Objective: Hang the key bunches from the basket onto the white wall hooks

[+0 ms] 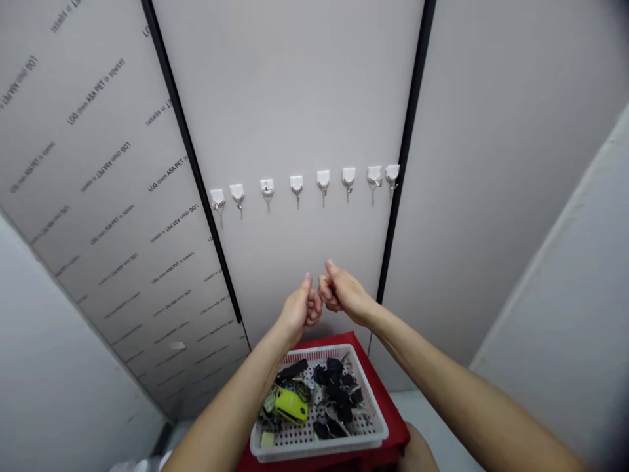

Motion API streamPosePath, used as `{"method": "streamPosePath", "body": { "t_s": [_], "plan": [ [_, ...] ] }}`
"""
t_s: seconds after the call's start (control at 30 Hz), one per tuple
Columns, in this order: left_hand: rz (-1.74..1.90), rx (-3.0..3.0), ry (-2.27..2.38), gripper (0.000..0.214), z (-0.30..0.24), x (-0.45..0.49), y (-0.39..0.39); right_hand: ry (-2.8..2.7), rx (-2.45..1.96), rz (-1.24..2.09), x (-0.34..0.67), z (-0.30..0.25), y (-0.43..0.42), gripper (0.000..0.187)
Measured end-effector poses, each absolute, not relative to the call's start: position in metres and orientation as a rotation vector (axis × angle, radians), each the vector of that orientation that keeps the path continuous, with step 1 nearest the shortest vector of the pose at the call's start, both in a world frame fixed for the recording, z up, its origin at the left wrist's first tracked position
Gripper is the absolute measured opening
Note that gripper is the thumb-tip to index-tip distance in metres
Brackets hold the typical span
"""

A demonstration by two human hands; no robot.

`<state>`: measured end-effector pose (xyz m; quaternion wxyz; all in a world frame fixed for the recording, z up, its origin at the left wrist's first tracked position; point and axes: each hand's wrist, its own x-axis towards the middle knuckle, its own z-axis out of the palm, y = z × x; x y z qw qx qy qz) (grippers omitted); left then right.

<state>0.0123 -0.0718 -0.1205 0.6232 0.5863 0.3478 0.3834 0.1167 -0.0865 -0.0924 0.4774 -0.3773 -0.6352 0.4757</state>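
Note:
In the head view my left hand [301, 308] and my right hand [346, 292] are held close together, knuckles almost touching. Each is curled into a fist with its thumb pointing up, and nothing shows in either. Below them a white perforated plastic basket [324, 450] rests on a red cloth [381, 393]. Inside the basket lie a bright yellow-green object [291, 406] at the left and a pile of black pieces, perhaps keys, [339, 393] at the right. White adhesive hooks [296, 185], several in a row, are fixed to the panel beyond my hands.
A pale wall panel [295, 85] stands in front, edged by two dark strips [184, 124]. The left panel [113, 216] bears repeated printed lettering. Plain walls close in on the right, and part of a leg [417, 449] shows beside the red cloth.

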Motion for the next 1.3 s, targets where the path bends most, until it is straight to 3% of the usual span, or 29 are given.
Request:
{"method": "streamPosePath", "body": {
  "t_s": [0.2,0.27,0.4,0.6,0.87,1.0,1.3],
  "plan": [
    [0.611,2.005,1.293,0.021,-0.204,0.000,-0.085,-2.107,-1.510,0.569,0.145,-0.169,-0.092,0.029],
    [0.467,2.157,1.328,0.023,-0.229,-0.003,-0.095,-2.295,-1.624,0.434,0.152,-0.202,-0.099,0.018],
    [0.308,2.353,1.358,0.030,-0.254,-0.003,-0.111,-2.437,-1.703,0.270,0.149,-0.238,-0.114,0.031],
    [0.239,2.421,1.379,0.033,-0.257,-0.007,-0.109,-2.517,-1.761,0.367,0.142,-0.236,-0.118,0.026],
    [0.182,2.406,1.452,0.044,-0.255,-0.003,-0.108,-2.549,-1.717,0.066,0.131,-0.238,-0.117,0.037],
    [0.126,2.367,1.483,0.035,-0.253,0.000,-0.103,-2.556,-1.769,0.032,0.130,-0.238,-0.114,0.025],
    [0.399,2.267,1.442,0.022,-0.242,-0.002,-0.096,-2.486,-1.667,0.143,0.140,-0.241,-0.118,0.019]
  ]
}}
